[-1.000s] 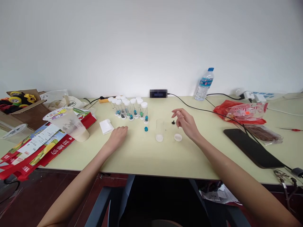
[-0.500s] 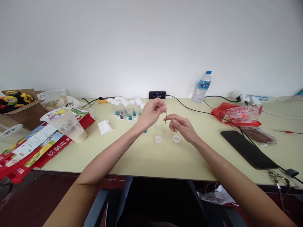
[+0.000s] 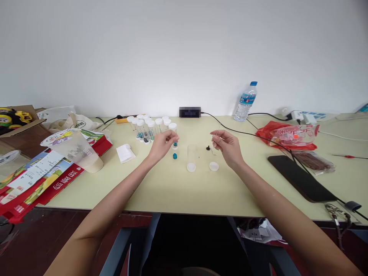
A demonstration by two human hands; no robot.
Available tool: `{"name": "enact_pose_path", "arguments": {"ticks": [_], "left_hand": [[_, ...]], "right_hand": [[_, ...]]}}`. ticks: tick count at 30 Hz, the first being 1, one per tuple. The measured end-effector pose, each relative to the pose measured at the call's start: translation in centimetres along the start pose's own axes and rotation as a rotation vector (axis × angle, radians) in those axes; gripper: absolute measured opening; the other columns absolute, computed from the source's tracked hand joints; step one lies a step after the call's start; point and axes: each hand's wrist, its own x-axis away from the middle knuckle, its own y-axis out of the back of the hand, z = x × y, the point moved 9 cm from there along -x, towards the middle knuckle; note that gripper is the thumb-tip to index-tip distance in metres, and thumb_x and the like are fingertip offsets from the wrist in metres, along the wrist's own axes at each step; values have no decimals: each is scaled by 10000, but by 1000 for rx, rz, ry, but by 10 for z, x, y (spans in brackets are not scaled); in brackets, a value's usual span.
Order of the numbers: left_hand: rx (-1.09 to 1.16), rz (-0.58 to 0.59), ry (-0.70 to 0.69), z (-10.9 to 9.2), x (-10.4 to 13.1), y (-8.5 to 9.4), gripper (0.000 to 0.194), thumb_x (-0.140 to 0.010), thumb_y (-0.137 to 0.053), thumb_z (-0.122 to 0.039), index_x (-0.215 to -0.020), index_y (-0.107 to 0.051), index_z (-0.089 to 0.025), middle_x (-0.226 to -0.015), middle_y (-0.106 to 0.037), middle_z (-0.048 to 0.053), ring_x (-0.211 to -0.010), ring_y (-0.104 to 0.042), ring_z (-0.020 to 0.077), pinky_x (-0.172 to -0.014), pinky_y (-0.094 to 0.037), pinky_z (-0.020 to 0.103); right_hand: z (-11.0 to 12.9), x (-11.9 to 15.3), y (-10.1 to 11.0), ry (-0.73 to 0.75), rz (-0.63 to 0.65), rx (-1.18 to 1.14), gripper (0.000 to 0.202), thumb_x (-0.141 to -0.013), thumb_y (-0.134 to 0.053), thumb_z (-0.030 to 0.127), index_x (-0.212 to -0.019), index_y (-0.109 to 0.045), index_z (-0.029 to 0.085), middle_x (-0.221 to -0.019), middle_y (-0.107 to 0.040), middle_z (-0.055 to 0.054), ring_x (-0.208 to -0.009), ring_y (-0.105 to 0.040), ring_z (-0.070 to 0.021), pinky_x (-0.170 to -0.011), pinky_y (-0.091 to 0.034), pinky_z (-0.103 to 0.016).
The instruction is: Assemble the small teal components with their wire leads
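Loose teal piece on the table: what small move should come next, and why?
I'd probably lower the left hand to the teal piece: it lies loose near those fingertips, while the right hand is holding a thin rod.

teal bead (image 3: 175, 156) | white caps (image 3: 173, 126) | blue-capped bottle (image 3: 245, 102) | pale green table (image 3: 161, 191)

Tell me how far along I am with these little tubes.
The capped tubes look done, with small parts inside. Your right hand holds a thin rod; whether your left hand holds anything is unclear. One uncapped tube, a loose cap, a teal piece and a black piece apparently remain.
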Motion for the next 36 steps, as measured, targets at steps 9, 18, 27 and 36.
{"name": "enact_pose_path", "arguments": {"ticks": [9, 18, 27, 36], "left_hand": [[-157, 235, 191, 73, 30, -40, 303, -617, -656, -321, -884, -620, -181, -793, -633, 38, -670, -566, 152, -638, -436, 275], [99, 167, 102, 63, 20, -74, 189, -650, -602, -228, -822, -607, -149, -731, -611, 12, -670, -554, 125, -630, -438, 242], [199, 194, 119, 64, 12, -89, 268, -589, -663, -219, -841, -604, -150, -806, -622, 28, -712, -582, 139, -679, -454, 268], [294, -123, 26, 24, 32, -16, 271, -830, -408, -385, -888, -555, -165, -860, -596, 54, -777, -565, 140, -674, -449, 271]], "right_hand": [[-61, 24, -40, -368, 265, 71, 205, -758, -602, 352, -762, -523, 163, -713, -602, -43, -625, -620, -139, -585, -520, -279], [-62, 37, -68, -323, 452, 119, 157, -771, -562, 331, -780, -548, 174, -727, -619, -22, -647, -630, -146, -572, -528, -273], [-45, 39, -76, -148, 544, 273, 186, -782, -523, 343, -802, -632, 194, -730, -642, -13, -683, -611, -142, -572, -479, -244], [-28, 11, -29, 1, 167, 311, 183, -762, -566, 358, -752, -625, 184, -729, -618, -25, -683, -563, -142, -643, -446, -274]]}}
